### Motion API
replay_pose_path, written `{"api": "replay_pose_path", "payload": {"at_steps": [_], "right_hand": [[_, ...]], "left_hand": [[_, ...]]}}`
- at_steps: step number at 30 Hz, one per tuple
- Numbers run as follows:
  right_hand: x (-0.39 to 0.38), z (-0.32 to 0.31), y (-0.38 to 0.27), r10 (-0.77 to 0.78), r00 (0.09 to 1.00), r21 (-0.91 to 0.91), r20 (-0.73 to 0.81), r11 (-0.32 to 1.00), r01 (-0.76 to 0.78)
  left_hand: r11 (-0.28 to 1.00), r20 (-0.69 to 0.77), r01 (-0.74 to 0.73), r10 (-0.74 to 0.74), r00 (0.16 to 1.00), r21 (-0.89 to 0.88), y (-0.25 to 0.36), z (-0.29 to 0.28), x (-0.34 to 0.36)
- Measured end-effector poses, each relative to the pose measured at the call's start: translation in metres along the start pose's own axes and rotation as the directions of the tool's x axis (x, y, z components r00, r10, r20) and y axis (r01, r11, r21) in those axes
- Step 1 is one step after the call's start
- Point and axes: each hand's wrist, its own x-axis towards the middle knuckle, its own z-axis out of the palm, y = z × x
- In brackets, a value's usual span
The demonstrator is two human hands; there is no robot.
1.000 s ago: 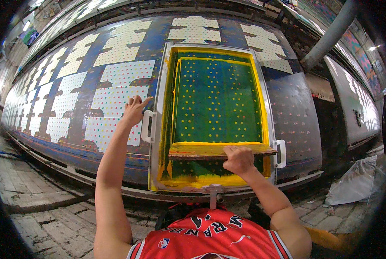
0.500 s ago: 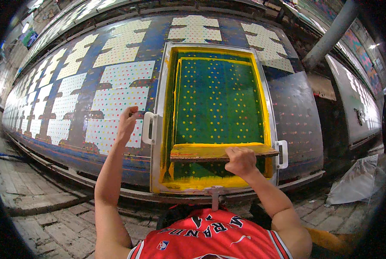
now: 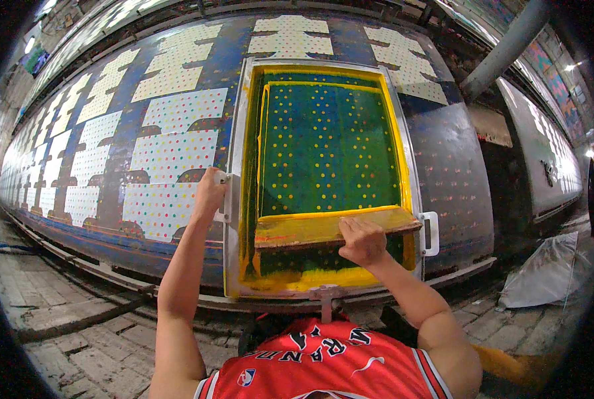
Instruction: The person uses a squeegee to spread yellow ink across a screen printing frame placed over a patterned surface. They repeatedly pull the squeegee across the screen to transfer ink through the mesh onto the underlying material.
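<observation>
My left hand (image 3: 210, 193) is wrapped round the white handle (image 3: 224, 217) on the left side of a screen printing frame (image 3: 233, 266). My right hand (image 3: 363, 241) grips a wide wooden squeegee (image 3: 290, 233), which lies across the lower part of the frame. Yellow ink runs along the squeegee's far edge and lines the inside of the frame. Beyond the squeegee stretches the green mesh (image 3: 330, 153) with rows of small yellow dots. A second white handle (image 3: 431, 234) on the frame's right side is untouched. The fingertips of my left hand are partly hidden.
The frame rests on a long dark printing table (image 3: 453, 179). White cut fabric pieces with coloured dots (image 3: 177, 156) lie in rows to the left and at the far side. A grey pipe (image 3: 506, 50) slants at the upper right. Clear plastic sheeting (image 3: 546, 272) sits on the brick floor.
My left hand has moved from beside the left handle onto it and closed round it. My right hand stays on the squeegee, which is now tilted differently. The whole view has shifted slightly.
</observation>
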Motion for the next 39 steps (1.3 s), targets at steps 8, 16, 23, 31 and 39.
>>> {"api": "replay_pose_path", "payload": {"at_steps": [8,16,23,31,39], "right_hand": [[0.098,0.028,0.062,0.038,0.996,-0.025,0.076,0.999,-0.037],[0.242,0.075,0.155,0.083,0.996,-0.152,0.029,0.985,-0.078],[0.339,0.091,0.207,0.145,0.988,-0.232,0.047,0.964,-0.13],[0.374,0.06,0.226,0.201,0.973,-0.195,0.116,0.965,-0.176],[0.391,0.074,0.241,0.234,0.951,-0.253,0.202,0.951,-0.181]], "left_hand": [[0.999,-0.006,0.02,-0.019,1.0,0.038,0.002,0.0,0.001],[0.999,-0.013,0.036,-0.036,0.999,0.035,0.016,-0.001,-0.005],[0.994,-0.014,0.106,-0.105,0.994,0.009,0.007,0.0,-0.002],[0.978,0.059,0.11,-0.101,0.993,-0.178,0.0,-0.002,-0.005],[0.978,0.042,0.107,-0.101,0.994,-0.18,0.009,-0.003,-0.009]]}}
